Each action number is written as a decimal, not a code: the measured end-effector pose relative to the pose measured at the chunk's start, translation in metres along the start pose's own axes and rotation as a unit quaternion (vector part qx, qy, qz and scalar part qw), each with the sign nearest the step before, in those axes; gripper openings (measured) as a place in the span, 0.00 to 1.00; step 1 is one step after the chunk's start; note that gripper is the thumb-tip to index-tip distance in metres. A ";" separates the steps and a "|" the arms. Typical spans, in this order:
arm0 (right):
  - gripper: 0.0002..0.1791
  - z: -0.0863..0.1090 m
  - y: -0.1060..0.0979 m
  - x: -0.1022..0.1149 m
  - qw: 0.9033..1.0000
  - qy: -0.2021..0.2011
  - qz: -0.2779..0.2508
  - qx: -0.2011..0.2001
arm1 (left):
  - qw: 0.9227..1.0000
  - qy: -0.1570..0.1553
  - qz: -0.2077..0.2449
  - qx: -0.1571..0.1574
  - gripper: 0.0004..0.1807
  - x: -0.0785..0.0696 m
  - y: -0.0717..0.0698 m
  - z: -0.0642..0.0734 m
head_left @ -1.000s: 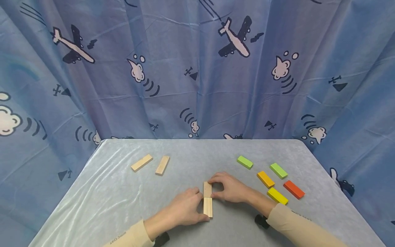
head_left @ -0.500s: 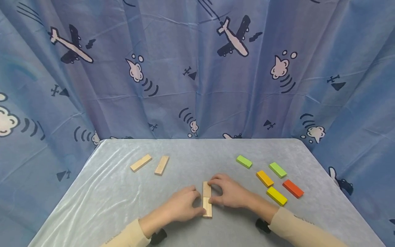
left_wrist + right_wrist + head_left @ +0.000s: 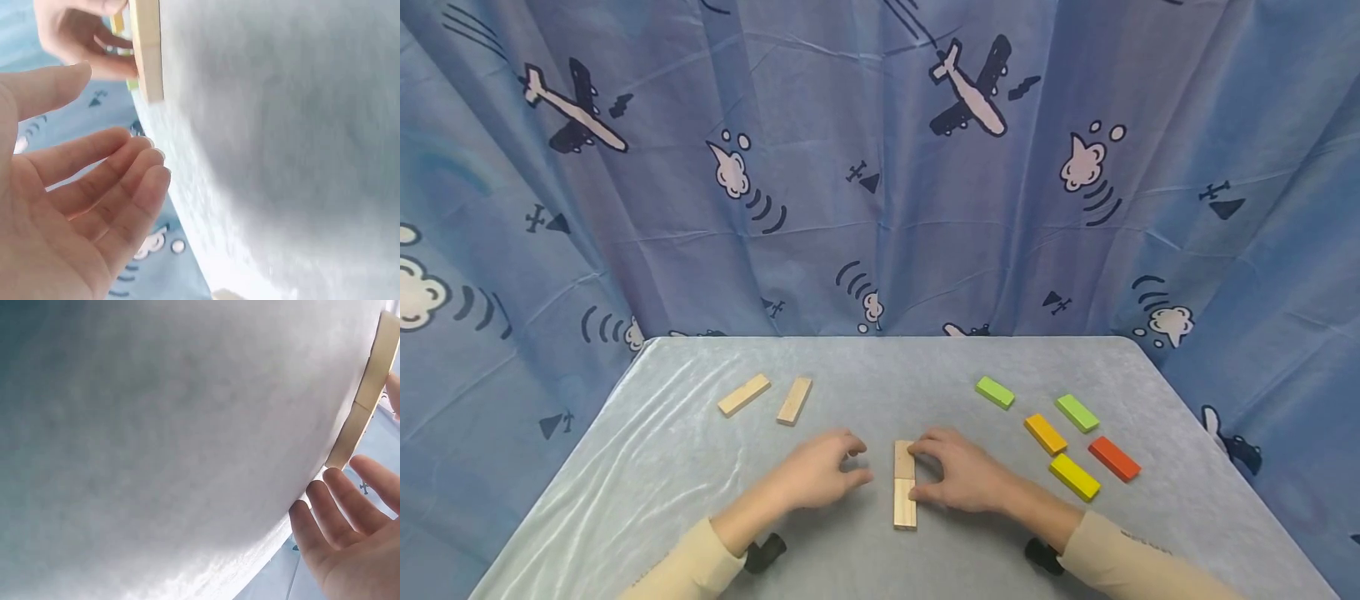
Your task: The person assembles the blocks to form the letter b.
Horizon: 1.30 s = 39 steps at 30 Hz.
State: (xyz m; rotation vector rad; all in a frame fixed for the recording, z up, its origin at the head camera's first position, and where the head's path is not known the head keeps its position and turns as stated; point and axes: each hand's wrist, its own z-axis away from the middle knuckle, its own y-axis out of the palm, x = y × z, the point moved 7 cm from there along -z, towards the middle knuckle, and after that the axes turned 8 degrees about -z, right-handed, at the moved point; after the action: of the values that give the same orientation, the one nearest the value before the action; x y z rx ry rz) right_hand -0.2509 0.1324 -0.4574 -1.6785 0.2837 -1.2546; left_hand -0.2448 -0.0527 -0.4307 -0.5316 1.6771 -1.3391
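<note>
Two plain wooden blocks lie end to end in a straight line on the table in the head view, the far block touching the near block. My right hand rests along their right side, fingertips at the far block and thumb at the near one, fingers loosely bent rather than wrapped round them. To the left of the row, my left hand hangs apart from the blocks and holds nothing. The left wrist view has its fingers relaxed, with a gap between thumb and fingers.
Two more plain blocks, one tilted and one steeper, lie at the back left. On the right are two green blocks, an orange block, a yellow block and a red block. A patterned curtain hangs behind.
My left hand has let go of the near block and moved left, away from the row. My right hand has slid slightly nearer along the blocks, which stay in line.
</note>
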 end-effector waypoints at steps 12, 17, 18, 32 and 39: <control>0.33 -0.002 0.002 0.000 1.000 0.016 0.004 0.007 | 0.997 0.009 -0.017 -0.080 0.16 0.033 -0.032 -0.006; 0.32 -0.001 0.002 0.000 1.000 0.020 0.006 0.009 | 0.991 -0.004 -0.059 -0.120 0.13 0.052 -0.046 -0.009; 0.32 -0.001 0.002 0.000 1.000 0.020 0.006 0.009 | 0.990 -0.009 -0.064 -0.126 0.12 0.057 -0.048 -0.010; 0.31 0.002 -0.002 0.005 1.000 -0.010 -0.006 -0.004 | 0.986 -0.093 -0.002 -0.141 0.16 0.110 -0.054 -0.027; 0.31 0.002 0.001 0.003 1.000 -0.004 -0.011 0.000 | 0.981 -0.127 0.053 -0.138 0.19 0.128 -0.052 -0.031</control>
State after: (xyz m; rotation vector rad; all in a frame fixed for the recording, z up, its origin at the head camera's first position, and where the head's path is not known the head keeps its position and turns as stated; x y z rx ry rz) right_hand -0.2480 0.1310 -0.4559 -1.6902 0.2617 -1.2630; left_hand -0.3460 -0.1518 -0.4307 -0.7314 1.6598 -0.9251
